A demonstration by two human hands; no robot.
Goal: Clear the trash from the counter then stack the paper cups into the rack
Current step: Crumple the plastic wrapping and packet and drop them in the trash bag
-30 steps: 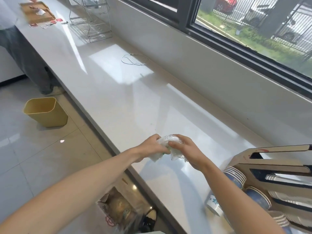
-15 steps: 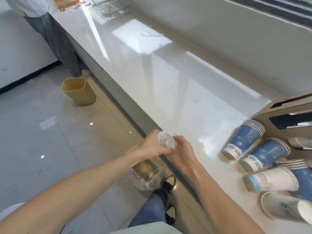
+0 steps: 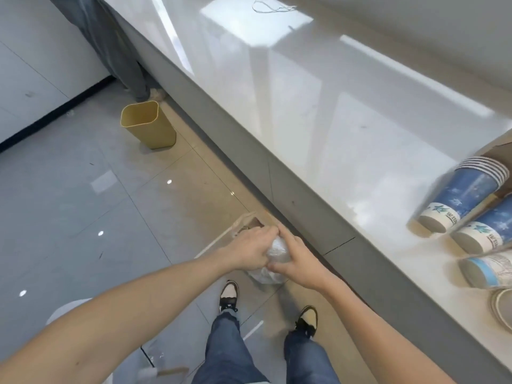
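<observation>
My left hand (image 3: 249,250) and my right hand (image 3: 297,260) both grip a crumpled clear plastic wrapper (image 3: 278,252), held off the counter, over the floor. Directly beneath them a plastic trash bag (image 3: 266,275) sits on the floor against the counter's front; it is mostly hidden by my hands. Several blue and white paper cups (image 3: 468,196) lie on their sides at the right end of the white counter (image 3: 318,112). A corner of the cardboard cup rack (image 3: 498,149) shows at the right edge.
A yellow waste bin (image 3: 148,124) stands on the floor further along the counter, near another person's grey trouser legs (image 3: 110,45). A thin wire loop (image 3: 270,6) lies on the counter at the far end. My feet (image 3: 228,296) are just below the bag.
Both hands carried the plastic wrapper from above the counter out past its edge and down over the floor bag. My view tilted down toward the floor.
</observation>
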